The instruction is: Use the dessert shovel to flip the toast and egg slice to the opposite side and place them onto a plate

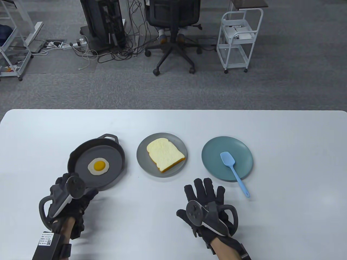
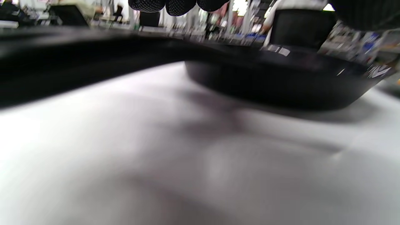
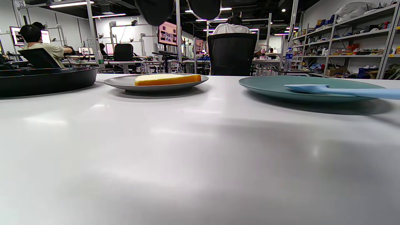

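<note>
With the right hand [image 1: 207, 205] flat and empty near the blue plate [image 1: 244, 151] and the left hand's [image 1: 69, 199] fingers hidden at the pan [image 1: 81, 151], the light, likely bendy dessert shovel [image 1: 233, 170] on that plate is best pinched by its overhanging handle.

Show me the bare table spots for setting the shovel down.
Bare: the white table right of the teal plate, the far strip behind all dishes, and the near middle between both hands. Crowded: the row of skillet, gray plate with toast, teal plate.
</note>
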`<action>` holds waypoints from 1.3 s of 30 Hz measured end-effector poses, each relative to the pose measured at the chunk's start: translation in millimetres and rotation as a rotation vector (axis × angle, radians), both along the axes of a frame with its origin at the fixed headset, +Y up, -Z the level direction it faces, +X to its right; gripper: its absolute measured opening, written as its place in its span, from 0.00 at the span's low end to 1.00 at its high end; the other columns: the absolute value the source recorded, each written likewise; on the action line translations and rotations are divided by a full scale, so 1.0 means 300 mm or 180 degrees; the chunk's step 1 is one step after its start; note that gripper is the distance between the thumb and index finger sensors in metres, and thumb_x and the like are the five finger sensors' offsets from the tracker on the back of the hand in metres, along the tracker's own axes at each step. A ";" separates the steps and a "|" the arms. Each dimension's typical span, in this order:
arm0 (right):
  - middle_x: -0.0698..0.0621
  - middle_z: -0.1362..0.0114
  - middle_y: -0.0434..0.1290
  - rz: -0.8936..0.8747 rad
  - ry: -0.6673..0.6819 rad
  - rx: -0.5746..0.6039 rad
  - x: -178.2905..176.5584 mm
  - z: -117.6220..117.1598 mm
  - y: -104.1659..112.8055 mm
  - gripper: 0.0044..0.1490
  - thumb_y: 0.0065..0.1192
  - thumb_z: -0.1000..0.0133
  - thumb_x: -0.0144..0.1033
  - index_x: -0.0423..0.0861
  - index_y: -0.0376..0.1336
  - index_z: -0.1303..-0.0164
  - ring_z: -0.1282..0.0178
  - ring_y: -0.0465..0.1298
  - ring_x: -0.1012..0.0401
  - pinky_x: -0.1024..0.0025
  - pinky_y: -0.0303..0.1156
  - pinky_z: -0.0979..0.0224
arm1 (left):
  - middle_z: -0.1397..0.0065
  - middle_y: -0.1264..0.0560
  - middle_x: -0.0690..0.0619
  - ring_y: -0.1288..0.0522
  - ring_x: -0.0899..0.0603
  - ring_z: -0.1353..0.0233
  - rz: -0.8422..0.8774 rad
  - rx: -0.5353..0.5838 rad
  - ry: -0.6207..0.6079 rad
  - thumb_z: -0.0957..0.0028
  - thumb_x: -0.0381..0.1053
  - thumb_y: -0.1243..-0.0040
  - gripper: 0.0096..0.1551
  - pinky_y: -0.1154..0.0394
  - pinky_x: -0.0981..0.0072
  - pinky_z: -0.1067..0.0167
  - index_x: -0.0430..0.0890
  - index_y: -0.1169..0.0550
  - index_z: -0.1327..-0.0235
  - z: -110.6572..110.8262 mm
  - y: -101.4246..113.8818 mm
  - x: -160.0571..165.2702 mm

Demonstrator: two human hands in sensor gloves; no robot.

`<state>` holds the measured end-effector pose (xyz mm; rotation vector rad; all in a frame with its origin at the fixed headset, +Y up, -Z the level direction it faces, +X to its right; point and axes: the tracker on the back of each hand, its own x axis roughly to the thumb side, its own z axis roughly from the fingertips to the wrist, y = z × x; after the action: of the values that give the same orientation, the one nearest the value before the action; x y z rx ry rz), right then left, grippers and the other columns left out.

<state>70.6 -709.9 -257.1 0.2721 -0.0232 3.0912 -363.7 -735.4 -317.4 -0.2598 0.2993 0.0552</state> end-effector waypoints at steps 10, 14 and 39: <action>0.45 0.05 0.47 0.0026 -0.0019 -0.0054 0.001 -0.001 -0.002 0.59 0.45 0.56 0.76 0.55 0.49 0.16 0.09 0.44 0.42 0.28 0.40 0.20 | 0.18 0.39 0.41 0.30 0.34 0.24 -0.0135 -0.0252 0.0451 0.58 0.69 0.43 0.56 0.36 0.41 0.26 0.44 0.45 0.21 -0.028 -0.062 -0.013; 0.45 0.05 0.47 0.0027 -0.0025 -0.0064 0.001 -0.002 -0.003 0.59 0.46 0.56 0.76 0.55 0.49 0.16 0.09 0.44 0.42 0.28 0.40 0.20 | 0.25 0.30 0.46 0.25 0.39 0.31 -0.0416 -0.0181 0.0560 0.57 0.64 0.40 0.46 0.34 0.42 0.27 0.49 0.36 0.24 -0.046 -0.077 -0.026; 0.45 0.06 0.47 0.0016 -0.0124 -0.0147 0.013 -0.014 -0.008 0.58 0.48 0.54 0.74 0.54 0.49 0.16 0.09 0.43 0.41 0.28 0.40 0.20 | 0.77 0.15 0.64 0.17 0.50 0.79 0.0028 0.0295 0.1161 0.61 0.65 0.36 0.20 0.17 0.57 0.63 0.58 0.15 0.61 -0.013 -0.039 -0.088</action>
<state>74.6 -712.3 -261.4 0.2106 0.0476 3.0969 -390.0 -747.1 -321.4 -0.1577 0.6565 0.1255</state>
